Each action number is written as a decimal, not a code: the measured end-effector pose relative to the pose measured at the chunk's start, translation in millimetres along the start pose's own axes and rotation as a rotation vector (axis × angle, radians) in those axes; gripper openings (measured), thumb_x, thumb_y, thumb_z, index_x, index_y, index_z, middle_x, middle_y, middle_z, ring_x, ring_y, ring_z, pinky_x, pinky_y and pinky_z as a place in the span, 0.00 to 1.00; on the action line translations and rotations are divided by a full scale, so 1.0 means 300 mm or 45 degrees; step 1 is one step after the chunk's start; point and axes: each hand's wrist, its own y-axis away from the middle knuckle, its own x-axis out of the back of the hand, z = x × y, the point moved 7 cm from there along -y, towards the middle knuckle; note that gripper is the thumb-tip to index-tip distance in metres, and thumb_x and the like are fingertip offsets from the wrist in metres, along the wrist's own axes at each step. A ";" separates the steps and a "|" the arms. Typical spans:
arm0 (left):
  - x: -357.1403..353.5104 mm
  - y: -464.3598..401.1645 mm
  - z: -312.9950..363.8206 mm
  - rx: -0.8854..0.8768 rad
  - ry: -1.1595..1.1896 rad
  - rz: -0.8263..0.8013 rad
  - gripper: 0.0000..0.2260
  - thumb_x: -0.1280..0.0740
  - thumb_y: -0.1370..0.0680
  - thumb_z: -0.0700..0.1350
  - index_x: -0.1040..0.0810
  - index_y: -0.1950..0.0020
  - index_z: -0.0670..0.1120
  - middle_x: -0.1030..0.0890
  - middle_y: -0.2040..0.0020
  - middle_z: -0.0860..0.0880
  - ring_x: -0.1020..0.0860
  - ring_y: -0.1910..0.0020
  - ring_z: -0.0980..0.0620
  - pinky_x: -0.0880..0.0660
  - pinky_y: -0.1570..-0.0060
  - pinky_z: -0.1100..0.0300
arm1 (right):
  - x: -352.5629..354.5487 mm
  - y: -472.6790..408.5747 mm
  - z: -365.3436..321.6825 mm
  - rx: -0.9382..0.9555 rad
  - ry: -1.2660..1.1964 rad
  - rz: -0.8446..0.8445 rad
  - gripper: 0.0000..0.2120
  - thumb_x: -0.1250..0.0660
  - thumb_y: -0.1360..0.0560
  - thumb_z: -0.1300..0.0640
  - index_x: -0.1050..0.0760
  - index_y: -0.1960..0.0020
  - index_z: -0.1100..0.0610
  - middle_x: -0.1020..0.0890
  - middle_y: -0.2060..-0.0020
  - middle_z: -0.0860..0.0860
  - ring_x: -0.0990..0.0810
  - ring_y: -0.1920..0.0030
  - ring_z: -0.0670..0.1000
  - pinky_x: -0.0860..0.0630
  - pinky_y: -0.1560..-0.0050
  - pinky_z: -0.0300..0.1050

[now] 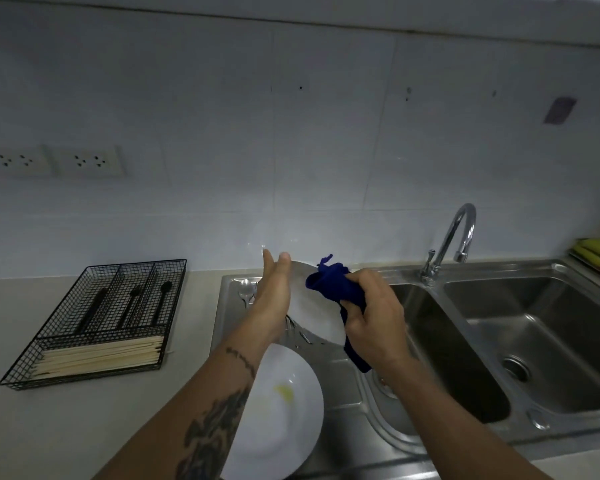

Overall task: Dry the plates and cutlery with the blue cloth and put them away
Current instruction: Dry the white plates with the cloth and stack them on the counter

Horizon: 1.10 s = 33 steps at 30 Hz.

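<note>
A white plate (312, 313) is held on edge above the steel drainboard (340, 441). My left hand (274, 292) supports its left rim with the fingers straight and pointing up. My right hand (374, 320) grips a bunched blue cloth (333, 285) and presses it against the plate's face; a tail of cloth hangs below the hand. A second white plate (281, 420) with a small yellow mark lies flat on the drainboard under my left forearm. A metal spoon (246, 292) lies at the drainboard's back left.
A black wire cutlery tray (97, 323) on the counter at left holds dark-handled cutlery and a row of pale chopsticks. Two sink basins (534, 341) and a chrome tap (454, 237) are to the right. Wall sockets (56, 162) sit on the tiled wall.
</note>
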 end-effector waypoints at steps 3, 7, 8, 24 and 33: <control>-0.015 -0.008 0.029 0.068 0.353 0.042 0.32 0.39 0.17 0.49 0.54 0.19 0.56 0.31 0.27 0.45 0.27 0.34 0.44 0.25 0.37 0.47 | -0.014 0.017 -0.006 0.046 -0.019 0.025 0.19 0.27 0.30 0.69 0.23 0.42 0.55 0.20 0.51 0.47 0.24 0.51 0.50 0.24 0.50 0.44; -0.009 -0.005 0.068 0.173 0.692 0.121 0.24 0.43 0.25 0.30 0.35 0.29 0.42 0.28 0.53 0.42 0.26 0.61 0.45 0.23 0.68 0.55 | -0.037 0.043 -0.015 0.134 -0.005 -0.028 0.19 0.28 0.31 0.67 0.23 0.41 0.56 0.22 0.46 0.47 0.28 0.47 0.47 0.29 0.45 0.37; 0.000 -0.010 0.071 0.172 0.719 0.134 0.26 0.45 0.25 0.28 0.34 0.28 0.42 0.28 0.50 0.42 0.25 0.60 0.45 0.22 0.65 0.54 | -0.040 0.052 -0.015 0.162 -0.001 -0.051 0.20 0.28 0.31 0.65 0.23 0.40 0.56 0.22 0.44 0.47 0.30 0.46 0.45 0.31 0.43 0.34; -0.006 0.034 0.124 -0.175 -0.090 -0.105 0.24 0.43 0.23 0.30 0.20 0.37 0.52 0.17 0.46 0.48 0.19 0.49 0.47 0.22 0.52 0.55 | 0.027 -0.174 -0.078 -0.150 -0.305 0.024 0.18 0.34 0.23 0.62 0.35 0.39 0.46 0.22 0.51 0.41 0.21 0.52 0.42 0.24 0.52 0.38; 0.068 0.057 0.136 -0.176 0.136 -0.106 0.23 0.42 0.22 0.28 0.19 0.40 0.52 0.14 0.55 0.47 0.16 0.60 0.50 0.20 0.61 0.59 | -0.039 -0.125 -0.023 0.062 0.139 -0.041 0.21 0.44 0.19 0.50 0.27 0.29 0.54 0.23 0.31 0.51 0.23 0.37 0.53 0.27 0.34 0.53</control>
